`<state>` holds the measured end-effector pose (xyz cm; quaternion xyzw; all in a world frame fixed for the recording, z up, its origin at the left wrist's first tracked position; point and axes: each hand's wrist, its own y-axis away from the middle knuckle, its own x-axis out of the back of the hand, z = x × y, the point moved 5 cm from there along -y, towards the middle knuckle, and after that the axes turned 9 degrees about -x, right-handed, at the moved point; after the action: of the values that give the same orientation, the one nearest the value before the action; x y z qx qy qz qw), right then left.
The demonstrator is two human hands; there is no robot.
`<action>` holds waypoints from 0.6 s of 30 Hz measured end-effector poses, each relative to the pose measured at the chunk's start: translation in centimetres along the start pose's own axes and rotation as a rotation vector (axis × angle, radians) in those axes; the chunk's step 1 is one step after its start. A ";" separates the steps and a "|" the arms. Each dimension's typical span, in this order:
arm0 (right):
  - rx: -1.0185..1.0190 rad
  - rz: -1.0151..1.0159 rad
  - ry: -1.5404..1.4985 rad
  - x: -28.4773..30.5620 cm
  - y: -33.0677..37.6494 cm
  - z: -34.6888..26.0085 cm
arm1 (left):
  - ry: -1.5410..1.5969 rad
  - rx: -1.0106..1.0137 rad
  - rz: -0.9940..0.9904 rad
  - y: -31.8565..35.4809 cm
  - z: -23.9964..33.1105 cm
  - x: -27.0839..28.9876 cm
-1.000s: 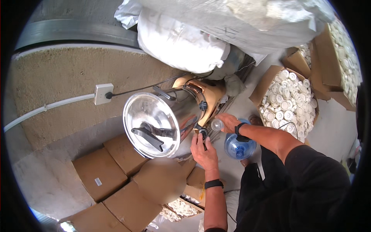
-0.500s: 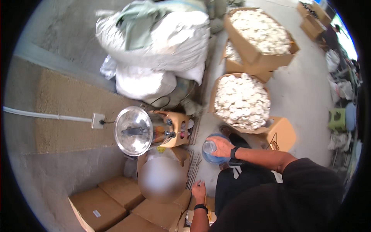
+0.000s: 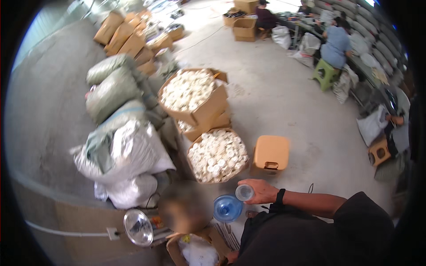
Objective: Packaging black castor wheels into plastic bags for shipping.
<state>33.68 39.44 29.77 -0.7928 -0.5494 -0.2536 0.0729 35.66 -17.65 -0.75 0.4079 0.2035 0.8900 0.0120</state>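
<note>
My right hand [image 3: 262, 191] is closed around a clear cup [image 3: 244, 193], whose round rim faces up. Just left of the cup, a blue translucent water jug [image 3: 227, 208] stands on the floor, seen from above. At the lower edge only a small part of my left hand [image 3: 232, 256] shows, by an open cardboard box [image 3: 176, 253] with white plastic wrapping in it. Its fingers are hidden from me.
Ahead stand cardboard boxes heaped with white round pieces [image 3: 217, 155], beside a tan plastic stool [image 3: 271, 153]. Stuffed sacks [image 3: 133, 153] and a shiny metal dish [image 3: 138, 227] are at left. People sit along a work table at far right, one on a green stool [image 3: 326, 74].
The view has swung up and right, bringing in the far floor and seated people. My right hand still holds the cup, now right of the jug. My left hand has slid mostly out of view.
</note>
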 end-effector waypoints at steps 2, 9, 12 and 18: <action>0.033 0.085 -0.038 5.2 3.1 -1.5 | -0.122 -0.097 -0.038 -5.5 0.0 1.6; 0.200 0.327 0.086 22.4 16.0 -10.0 | 0.451 0.600 0.128 -22.8 -1.2 11.4; 0.295 0.383 0.100 28.0 20.9 -13.7 | 0.442 0.464 0.278 -27.5 2.7 13.7; 0.418 0.514 0.217 34.7 28.2 -18.9 | 0.653 0.577 0.139 -34.4 7.2 9.2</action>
<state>62.51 50.03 67.35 -0.8416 -0.3610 -0.1916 0.3532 29.88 18.16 -2.70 0.1044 0.4087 0.8778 -0.2270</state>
